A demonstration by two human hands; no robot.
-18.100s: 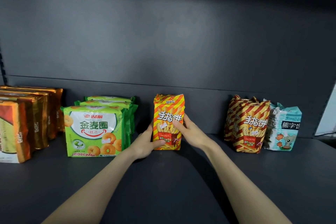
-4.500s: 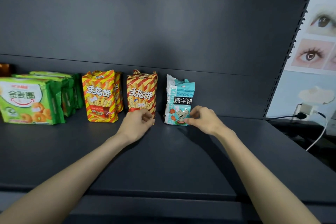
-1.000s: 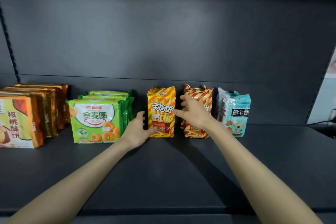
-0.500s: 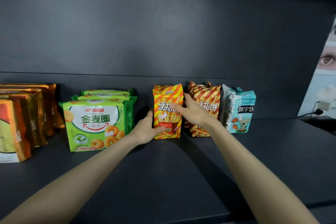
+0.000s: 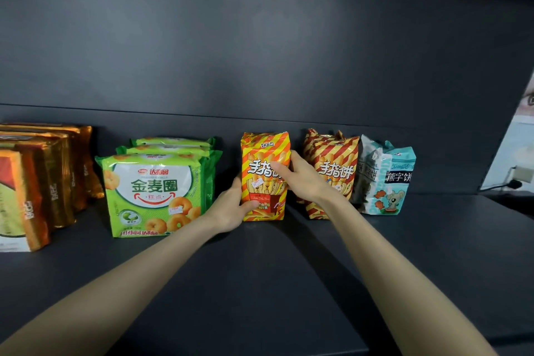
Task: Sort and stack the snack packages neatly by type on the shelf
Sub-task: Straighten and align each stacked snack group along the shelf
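On matte shelf [image 5: 260,283], glossy striped pouch [image 5: 261,193]

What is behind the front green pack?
Two more green packs stand behind the front green pack; only their top edges and right sides show. Whether anything sits further back is hidden.

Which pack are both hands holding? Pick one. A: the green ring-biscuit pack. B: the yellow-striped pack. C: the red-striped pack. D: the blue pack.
B: the left hand grips the yellow-striped pack at its lower left edge, and the right hand holds its upper right side, fingers across the front.
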